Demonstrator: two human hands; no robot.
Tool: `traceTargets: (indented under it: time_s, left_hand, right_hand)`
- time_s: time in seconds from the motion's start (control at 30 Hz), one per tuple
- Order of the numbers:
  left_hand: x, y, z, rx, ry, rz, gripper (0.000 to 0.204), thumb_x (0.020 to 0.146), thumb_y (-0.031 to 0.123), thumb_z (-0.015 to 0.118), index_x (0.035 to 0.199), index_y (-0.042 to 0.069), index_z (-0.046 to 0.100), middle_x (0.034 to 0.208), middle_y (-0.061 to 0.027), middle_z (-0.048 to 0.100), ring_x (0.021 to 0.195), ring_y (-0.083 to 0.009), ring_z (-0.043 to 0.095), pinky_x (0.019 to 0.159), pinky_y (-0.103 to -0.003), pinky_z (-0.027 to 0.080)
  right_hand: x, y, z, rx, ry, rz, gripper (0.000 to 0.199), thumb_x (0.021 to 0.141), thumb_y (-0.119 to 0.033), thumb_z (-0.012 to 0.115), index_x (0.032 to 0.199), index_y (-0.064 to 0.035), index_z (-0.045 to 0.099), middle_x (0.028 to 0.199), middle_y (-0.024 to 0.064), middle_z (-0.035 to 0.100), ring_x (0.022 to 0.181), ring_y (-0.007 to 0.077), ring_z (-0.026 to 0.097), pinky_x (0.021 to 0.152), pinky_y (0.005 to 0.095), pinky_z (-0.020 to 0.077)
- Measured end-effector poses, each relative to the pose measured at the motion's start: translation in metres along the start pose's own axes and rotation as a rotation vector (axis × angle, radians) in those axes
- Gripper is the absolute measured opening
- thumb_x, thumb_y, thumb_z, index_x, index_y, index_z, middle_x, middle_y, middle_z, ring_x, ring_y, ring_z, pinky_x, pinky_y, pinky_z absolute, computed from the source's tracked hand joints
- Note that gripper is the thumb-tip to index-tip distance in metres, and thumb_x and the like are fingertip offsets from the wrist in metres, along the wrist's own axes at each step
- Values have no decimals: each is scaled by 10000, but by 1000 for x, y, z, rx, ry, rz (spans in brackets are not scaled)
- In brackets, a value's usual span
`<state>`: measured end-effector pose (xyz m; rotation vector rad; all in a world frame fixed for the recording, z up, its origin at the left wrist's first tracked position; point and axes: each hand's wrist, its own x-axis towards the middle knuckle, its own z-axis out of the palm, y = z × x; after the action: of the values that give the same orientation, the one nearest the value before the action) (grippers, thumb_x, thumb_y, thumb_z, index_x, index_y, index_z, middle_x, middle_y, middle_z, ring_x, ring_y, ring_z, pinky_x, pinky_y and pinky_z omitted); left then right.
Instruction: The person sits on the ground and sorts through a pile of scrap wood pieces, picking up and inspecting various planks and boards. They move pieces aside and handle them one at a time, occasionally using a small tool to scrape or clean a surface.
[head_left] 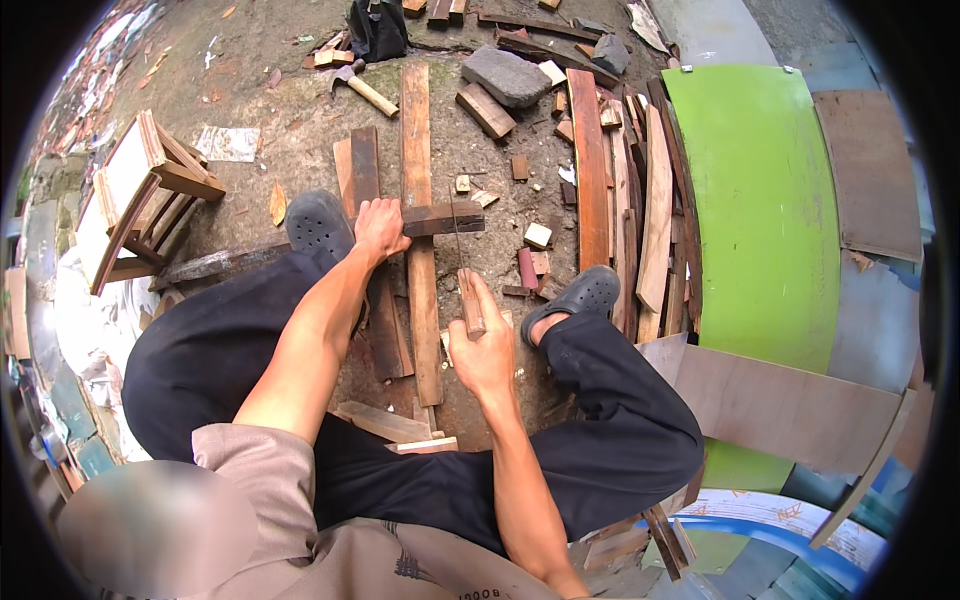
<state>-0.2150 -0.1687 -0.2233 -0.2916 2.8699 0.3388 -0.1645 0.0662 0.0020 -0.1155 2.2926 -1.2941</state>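
Observation:
My left hand (380, 228) is closed on the left end of a short dark wood piece (432, 219), which lies crosswise over a long upright-lying plank (416, 130). My right hand (483, 350) grips the wooden handle of a handsaw (471, 300). Its thin blade points away from me and crosses the wood piece near the right end, just past the plank's edge. How deep the blade sits in the wood cannot be made out. Under my left forearm lies a darker board (365, 165). My feet in dark clogs rest on either side.
A hammer (365, 90) lies beyond my left foot, near a black bag (377, 30). A grey stone block (506, 76) and wood offcuts (538, 235) are scattered ahead. Stacked wood strips (655, 200) and a green panel (760, 200) stand right. A small wooden frame (140, 200) stands left.

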Motion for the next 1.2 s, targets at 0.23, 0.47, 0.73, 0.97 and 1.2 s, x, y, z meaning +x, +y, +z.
traceTargets:
  time_s: [0.23, 0.47, 0.73, 0.97, 1.2]
  left_hand:
    - [-8, 4, -1, 27, 52, 29, 562, 643, 354, 805, 1055, 44, 580, 1030, -122, 620, 1033, -286, 570, 902, -403, 410]
    - [-3, 1, -5, 29, -30, 63, 586, 655, 399, 812, 1076, 75, 565, 1012, -125, 620, 1023, -293, 575, 882, -406, 425]
    - [25, -11, -11, -64, -223, 124, 562, 700, 353, 766, 1082, -8, 567, 1076, -208, 670, 1084, -363, 626, 922, -451, 489]
    - [22, -6, -17, -187, -207, 155, 497, 703, 309, 718, 1009, -37, 535, 1012, -270, 655, 988, -443, 638, 863, -495, 518]
    - [18, -2, -20, -228, -141, 134, 484, 699, 307, 698, 1017, -25, 549, 1014, -261, 655, 1017, -432, 626, 882, -486, 508]
  right_hand:
    - [-3, 6, -1, -62, 39, -120, 661, 812, -48, 547, 1464, -38, 439, 1387, 213, 564, 1283, 340, 554, 1069, 374, 434]
    - [-2, 12, -10, -38, 29, -109, 636, 811, -62, 555, 1440, -34, 470, 1377, 232, 565, 1261, 356, 570, 1054, 385, 451]
    - [17, -15, 3, -64, 51, 6, 679, 801, -129, 599, 1458, -53, 447, 841, 310, 668, 727, 406, 692, 710, 474, 533]
    - [9, -27, -6, -28, -34, 132, 700, 811, -118, 602, 1477, -32, 402, 716, 282, 650, 723, 453, 675, 736, 486, 546]
    - [-19, -33, -24, -5, -41, 102, 698, 811, -106, 602, 1473, -25, 396, 878, 347, 655, 797, 480, 671, 778, 517, 543]
